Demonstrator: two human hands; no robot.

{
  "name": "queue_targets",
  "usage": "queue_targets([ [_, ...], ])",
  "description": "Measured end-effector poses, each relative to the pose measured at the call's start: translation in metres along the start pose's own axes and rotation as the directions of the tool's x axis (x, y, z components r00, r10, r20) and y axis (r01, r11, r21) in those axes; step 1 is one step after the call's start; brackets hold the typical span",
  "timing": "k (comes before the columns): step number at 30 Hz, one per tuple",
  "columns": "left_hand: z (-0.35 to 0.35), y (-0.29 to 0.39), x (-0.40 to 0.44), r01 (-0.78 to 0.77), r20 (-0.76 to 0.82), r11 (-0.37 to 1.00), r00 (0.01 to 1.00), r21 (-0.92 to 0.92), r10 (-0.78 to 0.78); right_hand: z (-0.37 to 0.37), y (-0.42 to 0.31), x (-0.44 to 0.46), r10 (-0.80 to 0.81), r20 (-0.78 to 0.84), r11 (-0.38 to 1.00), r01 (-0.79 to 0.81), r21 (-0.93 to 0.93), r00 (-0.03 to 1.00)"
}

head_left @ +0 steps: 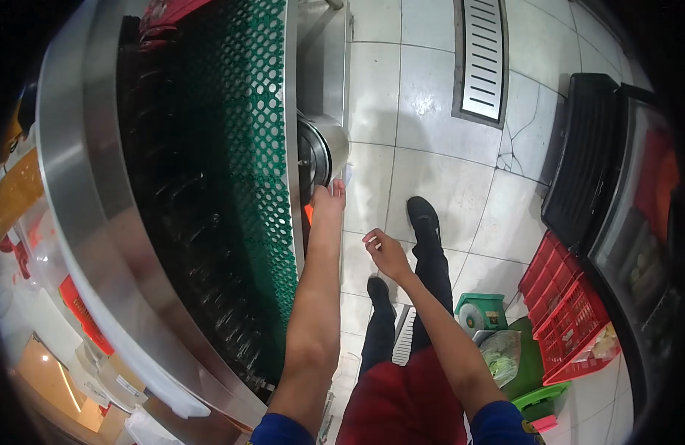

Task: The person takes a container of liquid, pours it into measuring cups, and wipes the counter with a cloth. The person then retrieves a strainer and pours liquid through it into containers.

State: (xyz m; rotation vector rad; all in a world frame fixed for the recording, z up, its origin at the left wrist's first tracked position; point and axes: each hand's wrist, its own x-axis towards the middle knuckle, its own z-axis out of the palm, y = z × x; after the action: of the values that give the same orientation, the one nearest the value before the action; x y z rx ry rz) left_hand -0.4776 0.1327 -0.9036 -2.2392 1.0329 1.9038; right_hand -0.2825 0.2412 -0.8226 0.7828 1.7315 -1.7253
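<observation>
My left hand point(328, 197) reaches down to a round metal pot point(333, 148) on the low shelf beside the counter. Its fingers are apart, close to the pot's rim; I cannot tell whether they touch it. Nothing shows in that hand. Beside my left wrist a small orange piece point(308, 214) peeks out, mostly hidden. My right hand point(387, 254) hangs over the floor with loosely bent fingers, holding nothing. Part of the pot lies hidden under the counter's edge.
Green perforated matting point(264, 111) lines the steel-edged counter at left. A slotted drain point(481, 63) is set in the tiled floor point(431, 163). At right are red crates point(568, 326), a green scale point(482, 311), a bag of greens point(500, 356) and a black-framed unit point(583, 156).
</observation>
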Motion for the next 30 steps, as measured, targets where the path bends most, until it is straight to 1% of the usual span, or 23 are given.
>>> queue_targets([
  [2, 0.006, -0.004, -0.009, -0.003, -0.028, 0.999, 1.000, 0.038, 0.004, -0.003, 0.011, 0.007, 0.012, -0.013, 1.000, -0.012, -0.016, 1.000],
  [4, 0.010, -0.005, -0.026, -0.083, -0.016, 0.996, 0.996, 0.045, 0.084, -0.008, 0.018, 0.008, 0.027, -0.023, 0.999, -0.027, -0.028, 0.999],
  [6, 0.007, -0.005, -0.032, -0.111, -0.027, 0.992, 0.993, 0.051, 0.113, -0.016, 0.016, 0.009, 0.087, 0.001, 0.996, -0.087, -0.035, 0.996],
  [8, 0.001, -0.001, -0.027, -0.078, 0.041, 0.994, 0.996, 0.071, 0.075, -0.019, 0.021, 0.013, 0.087, 0.001, 0.995, -0.086, -0.054, 0.996],
  [9, -0.003, -0.001, -0.025, -0.080, 0.038, 0.994, 0.996, 0.073, 0.078, -0.019, 0.023, 0.015, 0.083, -0.007, 0.995, -0.084, -0.054, 0.997],
  [10, -0.010, -0.004, -0.028, -0.143, 0.100, 0.986, 0.986, 0.089, 0.134, -0.019, 0.026, 0.018, 0.079, -0.015, 0.995, -0.080, -0.054, 0.997],
  [11, -0.015, -0.007, -0.037, -0.205, 0.162, 0.973, 0.969, 0.101, 0.188, -0.019, 0.029, 0.021, 0.024, -0.036, 0.996, -0.027, -0.086, 0.999],
  [12, -0.018, -0.012, -0.045, -0.206, 0.160, 0.973, 0.969, 0.104, 0.188, -0.021, 0.033, 0.024, 0.026, -0.035, 0.996, -0.029, -0.084, 0.999],
  [14, -0.020, -0.029, -0.081, -0.205, 0.172, 0.962, 0.956, -0.182, 0.237, -0.028, 0.034, 0.033, 0.029, -0.079, 0.999, -0.031, -0.033, 0.996],
  [15, -0.038, -0.039, -0.083, -0.166, 0.229, 0.964, 0.950, -0.206, 0.213, -0.034, 0.032, 0.037, 0.051, -0.116, 0.998, -0.054, -0.029, 0.992],
  [16, -0.056, -0.047, -0.093, -0.145, 0.278, 0.981, 0.945, -0.125, 0.175, -0.039, 0.036, 0.045, 0.056, -0.116, 0.998, -0.059, -0.026, 0.992],
  [17, -0.089, -0.059, -0.118, -0.239, 0.446, 0.971, 0.865, -0.033, 0.228, -0.044, 0.041, 0.052, 0.078, -0.136, 0.997, -0.075, 0.026, 0.988],
  [18, -0.113, -0.065, -0.134, -0.210, 0.431, 0.977, 0.885, 0.028, 0.178, -0.047, 0.043, 0.058, 0.101, -0.152, 0.993, -0.090, 0.076, 0.983],
  [19, -0.154, -0.073, -0.146, -0.232, 0.582, 0.972, 0.787, -0.025, 0.203, -0.052, 0.037, 0.062, 0.156, -0.115, 0.986, -0.147, 0.083, 0.981],
  [20, -0.187, -0.075, -0.162, -0.396, 0.510, 0.837, 0.843, 0.377, 0.169, -0.053, 0.033, 0.066, 0.158, -0.118, 0.985, -0.149, 0.083, 0.980],
  [21, -0.241, -0.078, -0.154, -0.186, 0.536, 0.931, 0.844, 0.313, -0.011, -0.052, 0.030, 0.072, 0.132, 0.021, 0.975, -0.133, 0.179, 0.991],
  [22, -0.256, -0.080, -0.193, -0.008, 0.344, 0.987, 0.938, 0.158, -0.047, -0.048, 0.026, 0.075, 0.092, 0.158, 0.952, -0.134, 0.277, 0.983],
  [24, -0.315, -0.082, -0.230, 0.100, 0.193, 0.988, 0.974, 0.115, -0.122, -0.030, 0.018, 0.082, 0.079, 0.409, 0.946, -0.198, 0.257, 0.909],
  [25, -0.362, -0.087, -0.226, 0.107, 0.221, 0.978, 0.964, 0.177, -0.145, -0.017, 0.013, 0.088, 0.103, 0.514, 0.940, -0.253, 0.231, 0.852],
  [26, -0.400, -0.090, -0.217, 0.110, 0.248, 0.965, 0.954, 0.237, -0.170, -0.004, 0.000, 0.090, 0.131, 0.554, 0.924, -0.304, 0.233, 0.822],
  [27, -0.409, -0.088, -0.223, 0.112, 0.244, 0.965, 0.955, 0.237, -0.171, 0.007, -0.017, 0.091, 0.157, 0.593, 0.906, -0.354, 0.232, 0.790],
  [29, -0.418, -0.083, -0.234, 0.177, -0.006, 0.967, 0.984, 0.183, -0.179, 0.035, -0.046, 0.097, 0.113, 0.595, 0.816, -0.416, 0.401, 0.796],
  [30, -0.423, -0.081, -0.233, 0.178, -0.012, 0.967, 0.984, 0.181, -0.179, 0.048, -0.059, 0.101, 0.116, 0.599, 0.814, -0.421, 0.399, 0.792],
])
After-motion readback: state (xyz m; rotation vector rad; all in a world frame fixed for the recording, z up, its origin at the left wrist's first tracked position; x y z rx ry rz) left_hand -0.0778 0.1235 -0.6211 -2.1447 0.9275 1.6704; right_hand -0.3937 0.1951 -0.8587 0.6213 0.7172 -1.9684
